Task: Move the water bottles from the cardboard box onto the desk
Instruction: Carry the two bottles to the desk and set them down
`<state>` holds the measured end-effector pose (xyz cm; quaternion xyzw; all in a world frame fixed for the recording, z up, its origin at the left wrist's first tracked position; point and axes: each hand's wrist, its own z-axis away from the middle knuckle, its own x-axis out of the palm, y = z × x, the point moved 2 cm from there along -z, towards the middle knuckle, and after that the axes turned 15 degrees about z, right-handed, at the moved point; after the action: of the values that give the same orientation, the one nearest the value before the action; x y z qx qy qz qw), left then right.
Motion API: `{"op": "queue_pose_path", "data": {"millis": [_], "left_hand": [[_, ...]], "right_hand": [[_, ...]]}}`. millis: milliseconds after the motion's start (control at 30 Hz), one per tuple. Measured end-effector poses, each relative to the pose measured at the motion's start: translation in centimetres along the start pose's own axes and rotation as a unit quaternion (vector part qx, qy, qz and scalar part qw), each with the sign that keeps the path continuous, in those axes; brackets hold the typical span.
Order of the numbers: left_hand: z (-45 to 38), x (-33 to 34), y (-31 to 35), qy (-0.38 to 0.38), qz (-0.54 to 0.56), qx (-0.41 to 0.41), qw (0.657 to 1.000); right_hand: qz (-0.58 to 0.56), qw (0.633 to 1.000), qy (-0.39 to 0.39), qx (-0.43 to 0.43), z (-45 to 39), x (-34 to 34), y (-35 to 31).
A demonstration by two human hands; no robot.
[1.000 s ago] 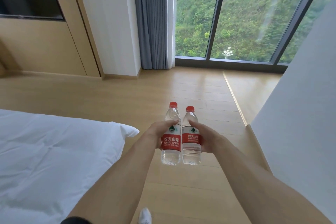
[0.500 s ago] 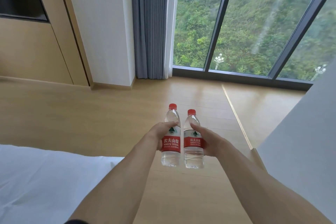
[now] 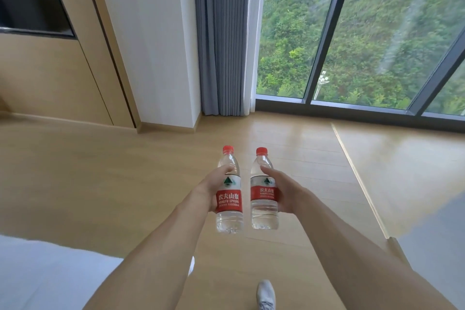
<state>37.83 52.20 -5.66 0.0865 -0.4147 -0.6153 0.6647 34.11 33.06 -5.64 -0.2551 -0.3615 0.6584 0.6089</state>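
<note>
left hand (image 3: 210, 190): gripping 1 red-capped water bottle (image 3: 229, 191), holding it upright in the air
right hand (image 3: 285, 192): wrapping around bottle number 2 (image 3: 264, 192), also upright
bottles: hanging side by side, not touching, above the wooden floor (image 3: 125, 171)
around: bed (image 3: 37, 274) sitting lower left, window (image 3: 377, 33) up ahead

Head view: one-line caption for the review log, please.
Left hand and right hand each hold an upright red-capped water bottle, left bottle, right bottle, above wooden floor.
</note>
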Motion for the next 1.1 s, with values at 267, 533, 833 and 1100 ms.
{"op": "queue_pose_path", "data": {"millis": [267,533,833,1100], "left_hand": [[-9.0,-1.6,10.1,0.089,0.03,0.046,0.995],[-15.5,-2.9,20.0,0.146,0.092,0.105,0.979],[-18.4,-9.7,27.0,0.184,0.149,0.139,0.962],[-20.7,-19.9,36.4,0.203,0.165,0.169,0.95]], "right_hand": [[0.046,0.996,-0.071,0.01,-14.0,-1.9,-9.4],[0.104,0.985,-0.128,0.041,-25.6,-3.0,-19.7],[0.152,0.971,-0.179,0.049,-35.7,2.5,-26.3],[0.202,0.959,-0.199,0.023,-46.3,12.0,-33.1]]}}
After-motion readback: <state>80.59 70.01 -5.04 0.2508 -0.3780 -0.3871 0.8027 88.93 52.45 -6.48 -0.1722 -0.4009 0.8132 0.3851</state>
